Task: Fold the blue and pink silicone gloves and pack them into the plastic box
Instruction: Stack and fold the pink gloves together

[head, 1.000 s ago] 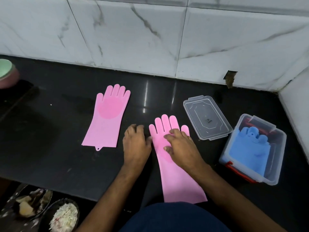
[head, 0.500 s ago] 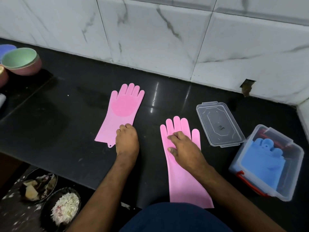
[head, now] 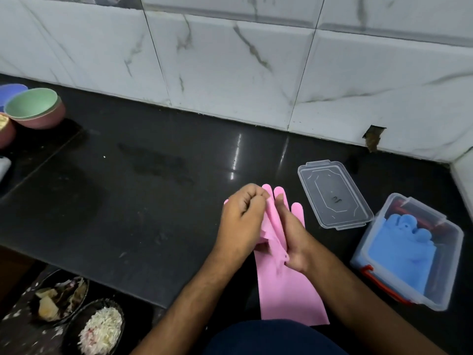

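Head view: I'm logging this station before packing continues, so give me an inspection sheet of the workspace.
Surface: black counter, glossy, smudged.
Job's things: pink gloves together under both hands; blue gloves inside plastic box; lid off, lying beside it.
Clutter: stacked bowls far left; two food dishes lower left.
Grippers: left hand pinching a pink glove; right hand flat on the gloves.
Cables: nothing seen.
Surroundings: marble-tiled wall, chipped hole at its base.

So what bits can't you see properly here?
Head view only:
- Second pink silicone glove: mostly hidden between the left hand and right hand.
- Flat pink silicone glove: cuff hidden by dark clothing.
- Blue silicone gloves: count unclear inside clear plastic box.
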A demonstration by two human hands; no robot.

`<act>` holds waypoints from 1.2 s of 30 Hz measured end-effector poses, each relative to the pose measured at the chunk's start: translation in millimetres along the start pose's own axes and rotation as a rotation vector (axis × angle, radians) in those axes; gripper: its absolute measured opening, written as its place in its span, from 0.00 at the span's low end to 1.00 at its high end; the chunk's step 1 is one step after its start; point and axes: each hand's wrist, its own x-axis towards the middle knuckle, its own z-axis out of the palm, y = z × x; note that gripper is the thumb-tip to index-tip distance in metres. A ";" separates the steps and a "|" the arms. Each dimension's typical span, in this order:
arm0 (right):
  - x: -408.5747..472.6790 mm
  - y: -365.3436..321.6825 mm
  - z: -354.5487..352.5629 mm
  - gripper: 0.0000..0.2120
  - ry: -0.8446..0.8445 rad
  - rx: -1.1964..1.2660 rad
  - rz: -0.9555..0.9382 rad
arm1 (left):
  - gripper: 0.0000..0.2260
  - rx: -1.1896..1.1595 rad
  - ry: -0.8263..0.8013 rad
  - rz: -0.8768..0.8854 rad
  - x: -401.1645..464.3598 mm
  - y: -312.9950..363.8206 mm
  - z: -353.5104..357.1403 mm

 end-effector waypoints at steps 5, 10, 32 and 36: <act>-3.9 -18.8 9.4 0.25 -0.069 0.067 -0.006 | 0.10 -0.473 -0.186 -0.140 -15.1 -0.6 11.1; -11.1 -5.8 -4.0 0.31 0.173 -0.038 -0.154 | 0.05 -0.956 -0.317 -0.469 -14.9 -12.2 8.8; -31.9 -19.1 -47.9 0.10 0.507 -0.254 -0.267 | 0.17 -0.815 -0.265 -0.798 -21.5 -81.0 25.1; -31.0 -19.1 -57.2 0.12 0.491 -0.068 -0.232 | 0.20 -0.829 -0.220 -0.775 -20.1 -89.5 27.8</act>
